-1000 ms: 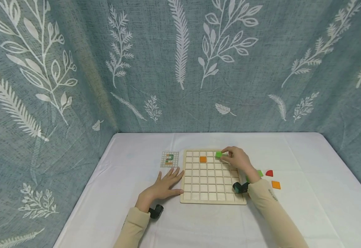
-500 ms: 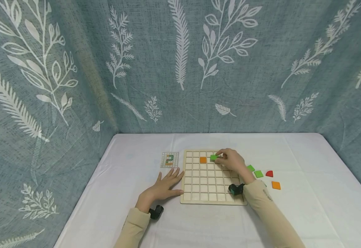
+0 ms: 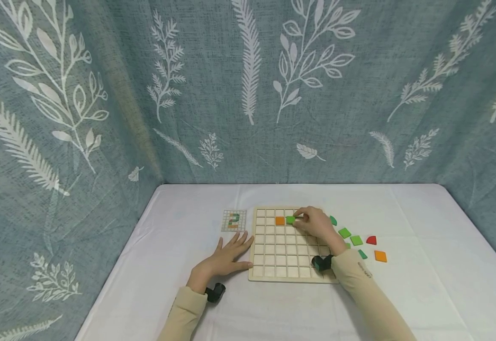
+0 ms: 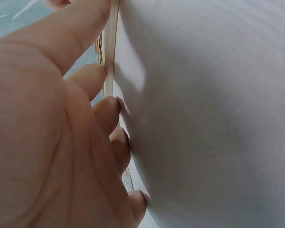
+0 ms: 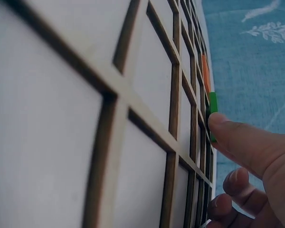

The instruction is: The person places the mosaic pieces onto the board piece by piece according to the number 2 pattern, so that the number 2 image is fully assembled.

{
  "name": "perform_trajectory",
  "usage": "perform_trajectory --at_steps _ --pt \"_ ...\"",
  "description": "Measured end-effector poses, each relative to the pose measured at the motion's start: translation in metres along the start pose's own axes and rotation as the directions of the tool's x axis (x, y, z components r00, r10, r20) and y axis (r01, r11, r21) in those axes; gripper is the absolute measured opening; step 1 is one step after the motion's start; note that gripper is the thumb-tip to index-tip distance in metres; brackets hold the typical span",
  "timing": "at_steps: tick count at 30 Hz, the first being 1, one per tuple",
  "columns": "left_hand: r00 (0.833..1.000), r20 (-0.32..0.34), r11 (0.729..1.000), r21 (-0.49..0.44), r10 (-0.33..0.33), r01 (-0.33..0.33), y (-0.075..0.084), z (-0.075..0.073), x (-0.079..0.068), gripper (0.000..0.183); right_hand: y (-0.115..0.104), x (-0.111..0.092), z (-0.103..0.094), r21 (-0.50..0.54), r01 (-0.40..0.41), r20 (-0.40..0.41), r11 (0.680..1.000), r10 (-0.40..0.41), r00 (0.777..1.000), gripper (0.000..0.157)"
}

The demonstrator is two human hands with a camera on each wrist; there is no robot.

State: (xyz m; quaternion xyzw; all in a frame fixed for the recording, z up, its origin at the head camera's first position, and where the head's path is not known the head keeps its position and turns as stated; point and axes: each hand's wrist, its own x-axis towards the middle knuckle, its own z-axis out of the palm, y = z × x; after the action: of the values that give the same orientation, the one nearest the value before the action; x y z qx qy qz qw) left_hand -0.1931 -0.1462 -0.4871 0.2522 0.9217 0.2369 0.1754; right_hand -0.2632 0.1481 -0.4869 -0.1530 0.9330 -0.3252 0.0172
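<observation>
A wooden grid board [image 3: 275, 279] lies on the white table. In its second row sits an orange square tile [image 3: 279, 220]. My right hand [image 3: 318, 225] pinches a green square tile [image 3: 290, 220] by its right side, over the cell just right of the orange one. In the right wrist view the thumb presses on the green tile [image 5: 213, 102], close by the orange tile [image 5: 205, 73]. My left hand [image 3: 226, 258] lies spread on the table, thumb and fingertips at the board's left edge; the left wrist view shows them along the board's side [image 4: 111, 47].
A small pattern card [image 3: 233, 220] with a coloured figure 2 lies left of the board. Right of it are several loose pieces: green squares [image 3: 356, 240], a red quarter-round [image 3: 372, 240], an orange square [image 3: 381, 256] and small dark green pieces [image 3: 362, 254]. A leaf-patterned curtain [image 3: 230, 94] hangs behind.
My right hand has carried the green tile left and slightly nearer, from the upper right of the board to beside the orange tile. The left hand has stayed in place.
</observation>
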Motion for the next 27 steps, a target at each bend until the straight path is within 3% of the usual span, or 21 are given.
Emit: perform_trajectory --at_steps 27 --pt "1.0 -0.003 1.0 -0.006 -0.017 0.017 0.0015 0.0001 -0.0006 0.073 0.0049 -0.0032 0.0016 0.01 0.011 -0.005 1.0 -0.011 1.0 0.027"
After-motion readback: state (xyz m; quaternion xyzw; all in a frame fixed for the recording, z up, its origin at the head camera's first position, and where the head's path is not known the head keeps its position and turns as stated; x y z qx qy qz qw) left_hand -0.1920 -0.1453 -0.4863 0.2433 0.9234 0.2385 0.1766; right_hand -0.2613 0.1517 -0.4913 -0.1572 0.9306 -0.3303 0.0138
